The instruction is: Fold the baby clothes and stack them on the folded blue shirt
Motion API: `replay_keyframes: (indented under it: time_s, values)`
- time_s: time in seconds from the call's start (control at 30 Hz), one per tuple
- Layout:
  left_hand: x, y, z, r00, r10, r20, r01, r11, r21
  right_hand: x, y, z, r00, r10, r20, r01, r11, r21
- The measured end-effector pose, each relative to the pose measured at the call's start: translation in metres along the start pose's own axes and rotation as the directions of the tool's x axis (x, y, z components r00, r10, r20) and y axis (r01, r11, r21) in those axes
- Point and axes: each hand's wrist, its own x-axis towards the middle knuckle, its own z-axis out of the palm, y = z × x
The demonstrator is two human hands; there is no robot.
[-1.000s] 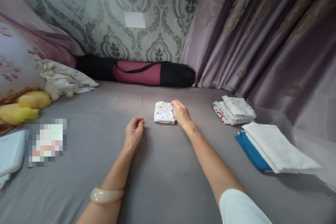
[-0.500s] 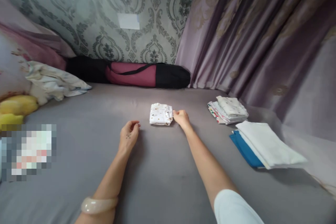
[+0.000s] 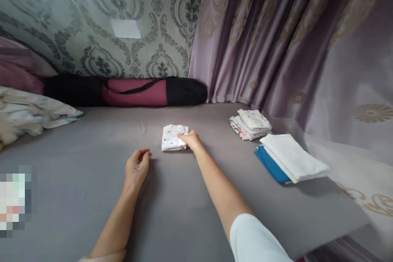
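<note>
A small white folded cloth with dark and brown specks (image 3: 172,138) lies on the grey sheet (image 3: 101,180). My right hand (image 3: 192,139) grips its right edge, thumb on top and the other fingers out of sight beneath. To the left of the cloth and nearer to me, my left hand (image 3: 138,166) hovers low over the sheet with its fingers curled and a gap between thumb and fingers; nothing shows in it.
On the right lie a stack of patterned folded cloths (image 3: 253,125) and a white folded cloth (image 3: 294,157) over a blue one (image 3: 273,166). A maroon and black bag (image 3: 138,92) lies along the wall. Crumpled cloth (image 3: 33,108) is at left.
The view has turned to the right. My right hand has moved onto the speckled cloth's right edge, its thumb now on top. My left hand stays apart from the cloth.
</note>
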Motion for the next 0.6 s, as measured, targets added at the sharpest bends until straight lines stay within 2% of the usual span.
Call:
replay_keyframes:
  time_s: [0.1, 0.3, 0.4, 0.5, 0.57, 0.6]
  values:
    - [0.000, 0.001, 0.000, 1.000, -0.001, 0.007, 0.001, 1.000, -0.004, -0.001, -0.002, 0.004, 0.996, 0.062, 0.063, -0.072, 0.982, 0.174]
    - [-0.002, 0.007, 0.005, 0.998, -0.062, 0.006, 0.062, 0.993, -0.098, -0.015, -0.005, 0.011, 0.992, -0.002, 0.129, -0.034, 0.961, 0.275]
    - [-0.004, 0.012, 0.006, 0.996, -0.084, -0.018, 0.080, 0.984, -0.159, -0.023, -0.002, 0.012, 0.986, -0.128, 0.106, 0.088, 0.944, 0.318]
    - [-0.006, 0.017, 0.007, 0.993, -0.104, -0.059, 0.083, 0.954, -0.287, -0.035, -0.002, 0.008, 0.949, -0.297, 0.101, 0.233, 0.882, 0.409]
    - [-0.009, 0.021, 0.008, 0.990, -0.136, -0.032, 0.111, 0.905, -0.411, -0.047, -0.005, 0.001, 0.930, -0.344, 0.130, 0.246, 0.846, 0.474]
    - [-0.010, 0.024, 0.008, 0.988, -0.156, 0.016, 0.144, 0.867, -0.476, -0.054, -0.007, -0.004, 0.925, -0.348, 0.154, 0.228, 0.831, 0.507]
